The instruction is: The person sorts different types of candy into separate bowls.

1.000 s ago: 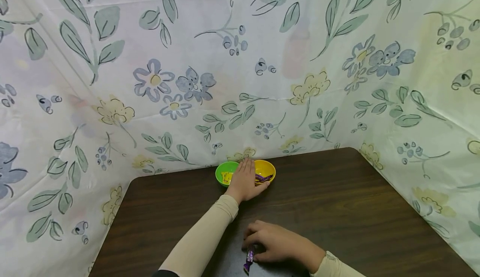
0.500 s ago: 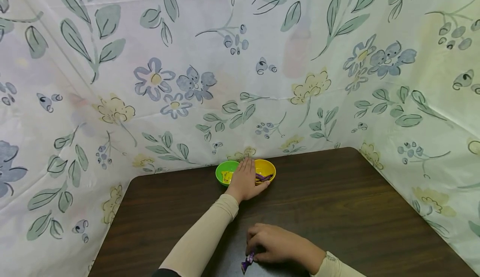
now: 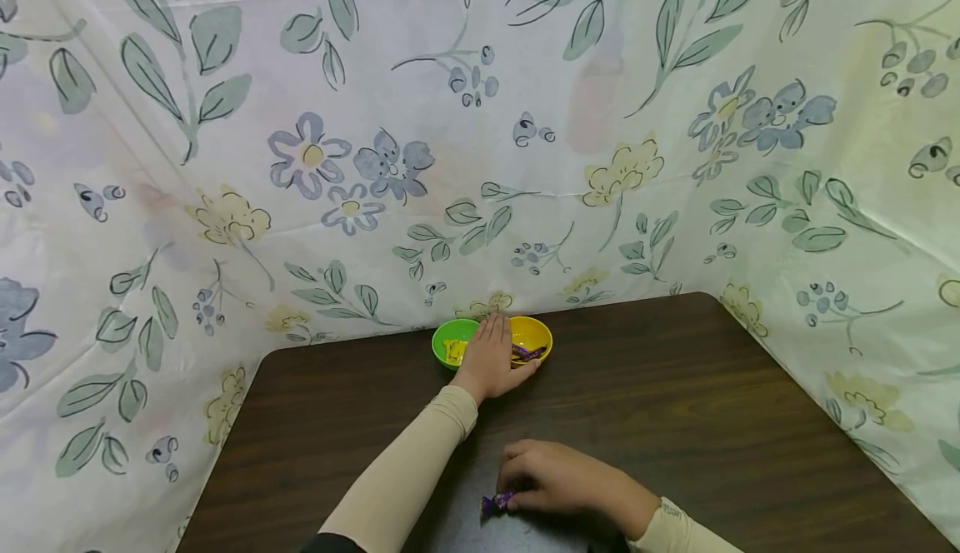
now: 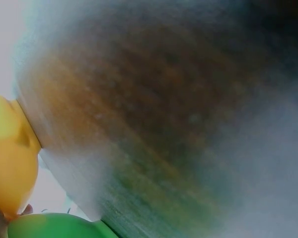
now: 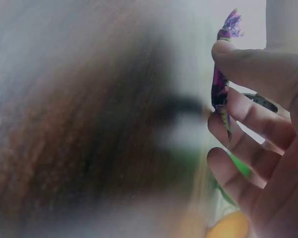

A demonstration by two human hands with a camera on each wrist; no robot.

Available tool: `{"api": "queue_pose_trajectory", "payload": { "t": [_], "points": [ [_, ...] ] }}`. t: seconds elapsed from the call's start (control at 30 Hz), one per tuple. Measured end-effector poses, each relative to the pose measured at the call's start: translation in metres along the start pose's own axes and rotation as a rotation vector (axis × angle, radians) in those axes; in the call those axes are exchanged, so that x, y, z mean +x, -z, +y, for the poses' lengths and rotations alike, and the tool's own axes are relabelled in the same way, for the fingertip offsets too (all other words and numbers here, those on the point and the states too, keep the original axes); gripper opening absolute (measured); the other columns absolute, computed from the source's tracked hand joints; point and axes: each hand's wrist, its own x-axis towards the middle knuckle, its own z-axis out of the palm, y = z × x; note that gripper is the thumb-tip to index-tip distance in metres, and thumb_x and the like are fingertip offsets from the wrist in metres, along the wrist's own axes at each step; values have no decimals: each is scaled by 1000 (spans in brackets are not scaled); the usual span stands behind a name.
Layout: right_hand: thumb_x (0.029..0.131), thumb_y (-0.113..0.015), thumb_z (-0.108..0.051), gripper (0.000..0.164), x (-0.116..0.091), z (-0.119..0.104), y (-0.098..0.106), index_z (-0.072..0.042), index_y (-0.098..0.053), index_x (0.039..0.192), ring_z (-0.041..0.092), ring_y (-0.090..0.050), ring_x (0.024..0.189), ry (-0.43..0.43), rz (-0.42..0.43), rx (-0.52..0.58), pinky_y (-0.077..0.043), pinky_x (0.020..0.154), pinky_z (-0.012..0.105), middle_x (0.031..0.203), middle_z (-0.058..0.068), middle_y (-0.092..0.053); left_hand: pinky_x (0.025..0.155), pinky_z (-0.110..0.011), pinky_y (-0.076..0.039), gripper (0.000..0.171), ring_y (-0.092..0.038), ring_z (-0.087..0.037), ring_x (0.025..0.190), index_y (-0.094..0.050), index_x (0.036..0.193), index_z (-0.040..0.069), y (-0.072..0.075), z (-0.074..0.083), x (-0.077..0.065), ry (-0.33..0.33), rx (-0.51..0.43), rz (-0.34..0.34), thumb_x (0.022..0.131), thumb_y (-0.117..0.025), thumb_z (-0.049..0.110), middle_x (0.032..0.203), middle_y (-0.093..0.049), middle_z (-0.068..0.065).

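Observation:
My right hand (image 3: pixel 558 478) pinches a purple wrapped candy (image 3: pixel 492 505) just over the near part of the table. The right wrist view shows the thumb pressing the candy (image 5: pixel 220 82) against the fingers, its twisted wrapper ends sticking out. At the far edge, my left hand (image 3: pixel 491 361) lies across the place where a green bowl (image 3: pixel 454 330) and a yellow bowl (image 3: pixel 534 333) meet. Its fingers are straight and the thumb lies along the front of the yellow bowl. Yellow pieces (image 3: pixel 453 351) sit in the green bowl, purple wrapped candies (image 3: pixel 530 354) in the yellow one.
The dark wood table (image 3: pixel 675 386) reaches back to a floral curtain (image 3: pixel 480 161), which hangs behind it and along both sides. Both bowls stand close to that curtain. The left wrist view is mostly blurred tabletop, with the bowls at its lower left.
The candy in my right fingers has swung from pointing toward me to lying nearly sideways. The right hand has shifted slightly to the right. My left hand has stayed at the bowls.

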Motion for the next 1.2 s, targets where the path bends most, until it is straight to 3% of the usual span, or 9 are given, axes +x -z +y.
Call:
{"api": "queue_pose_trajectory", "payload": {
  "t": [0.33, 0.7, 0.9, 1.2],
  "points": [
    [104, -71, -28, 7, -5, 3, -1, -25, -74, 109, -8, -55, 91, -25, 33, 8, -52, 80, 11, 108, -13, -64, 136, -44, -16, 108, -21, -32, 165, -24, 168, -1, 1, 1, 2, 18, 1, -23, 99, -27, 82, 175, -27, -18],
    [105, -68, -25, 6, -13, 11, 0, -22, -69, 110, -1, -59, 96, -25, 167, 11, -54, 86, 17, 107, -10, -63, 136, -44, -14, 109, -20, -32, 166, -22, 168, 0, 0, 1, 2, 22, -4, -39, 99, -27, 83, 176, -26, -18],
    [106, -67, -24, 8, -19, 18, 4, -22, -69, 114, 1, -60, 96, -81, 199, 62, -56, 86, 21, 109, -9, -64, 136, -45, -15, 108, -19, -31, 166, -23, 168, 0, 0, 1, 1, 27, -5, -51, 99, -26, 83, 176, -25, -18],
    [106, -67, -22, 9, -29, 30, 15, -22, -69, 115, -1, -60, 96, -145, 276, 88, -58, 86, 26, 110, -9, -64, 135, -47, -18, 106, -24, -34, 164, -27, 166, -2, 3, 3, -2, 18, -20, -11, 100, -31, 80, 174, -30, -21]
  ]
}}
